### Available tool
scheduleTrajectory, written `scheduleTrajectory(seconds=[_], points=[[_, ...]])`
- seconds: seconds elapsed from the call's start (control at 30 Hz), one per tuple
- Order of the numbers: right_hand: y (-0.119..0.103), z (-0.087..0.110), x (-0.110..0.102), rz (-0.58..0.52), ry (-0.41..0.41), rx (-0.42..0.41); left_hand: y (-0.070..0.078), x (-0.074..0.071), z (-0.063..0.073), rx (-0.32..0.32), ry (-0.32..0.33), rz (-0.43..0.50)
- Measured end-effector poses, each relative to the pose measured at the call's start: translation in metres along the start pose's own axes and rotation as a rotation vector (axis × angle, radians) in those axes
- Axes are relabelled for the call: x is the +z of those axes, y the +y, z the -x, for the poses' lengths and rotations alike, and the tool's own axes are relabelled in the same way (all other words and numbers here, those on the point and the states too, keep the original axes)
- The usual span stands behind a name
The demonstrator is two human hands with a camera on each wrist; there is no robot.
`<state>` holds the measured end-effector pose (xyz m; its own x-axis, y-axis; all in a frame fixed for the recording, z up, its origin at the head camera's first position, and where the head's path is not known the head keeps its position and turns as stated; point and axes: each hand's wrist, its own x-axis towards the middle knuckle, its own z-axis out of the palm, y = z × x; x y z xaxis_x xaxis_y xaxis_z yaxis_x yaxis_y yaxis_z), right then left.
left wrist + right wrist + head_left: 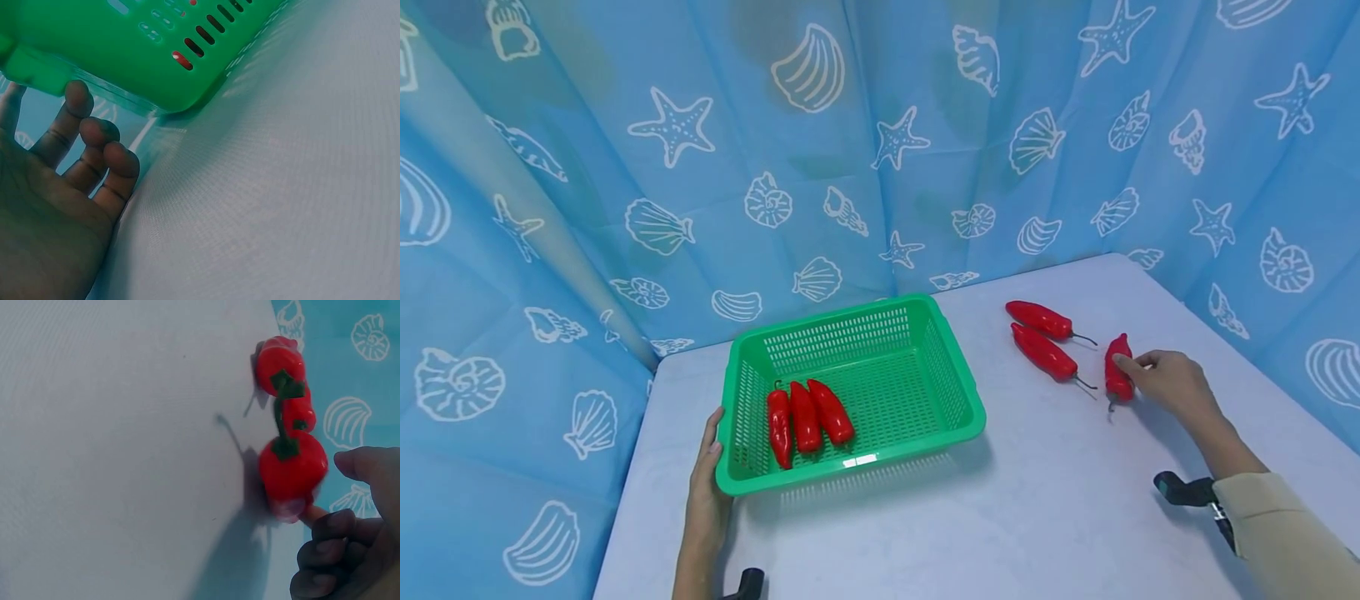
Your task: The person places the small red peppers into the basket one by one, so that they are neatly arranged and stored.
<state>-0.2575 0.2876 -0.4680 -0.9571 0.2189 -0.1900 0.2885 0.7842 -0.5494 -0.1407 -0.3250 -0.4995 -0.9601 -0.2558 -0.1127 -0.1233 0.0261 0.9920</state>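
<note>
In the head view a green plastic basket (955, 358) stands on the white table, with three red peppers (806, 421) side by side in its left part. My left hand (703, 492) rests against the basket's left rim; in the left wrist view several of its fingers (128, 165) are bent below the rim, holding nothing. On the right, my right hand (1172, 383) reaches over a red pepper (1117, 367) lying stem toward me. The right wrist view shows the thumb (359, 465) a little apart from this pepper (294, 465), while the index finger touches its side, partly hidden.
Two more red peppers (1041, 321) with thin stems lie left of my right hand. A blue curtain (887, 208) printed with shells and starfish hangs along the back and both sides of the table (1015, 508).
</note>
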Motion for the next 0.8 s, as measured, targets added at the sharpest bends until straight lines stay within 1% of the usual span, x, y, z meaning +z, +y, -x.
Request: scheduleTrajectory(seconds=[0.17, 0.3, 0.43, 0.5, 0.7, 0.8], points=[[0.004, -0.005, 0.003, 0.017, -0.003, 0.024, 0.001, 0.000, 0.000, 0.002, -0.001, 0.011], [0.008, -0.010, 0.006, 0.016, -0.025, 0.088, 0.003, 0.001, 0.000, 0.001, -0.003, 0.005], [0.008, -0.013, 0.009, 0.003, -0.027, 0.127, 0.002, 0.001, -0.001, 0.007, 0.003, -0.015], [0.008, -0.013, 0.009, -0.001, -0.021, 0.126, 0.001, 0.000, -0.002, 0.014, 0.002, -0.011], [0.008, -0.010, 0.012, 0.006, -0.010, 0.088, -0.001, 0.000, -0.002, 0.015, 0.004, -0.024], [0.007, -0.010, 0.012, 0.006, -0.020, 0.095, -0.001, 0.000, -0.002, 0.022, 0.000, -0.023]])
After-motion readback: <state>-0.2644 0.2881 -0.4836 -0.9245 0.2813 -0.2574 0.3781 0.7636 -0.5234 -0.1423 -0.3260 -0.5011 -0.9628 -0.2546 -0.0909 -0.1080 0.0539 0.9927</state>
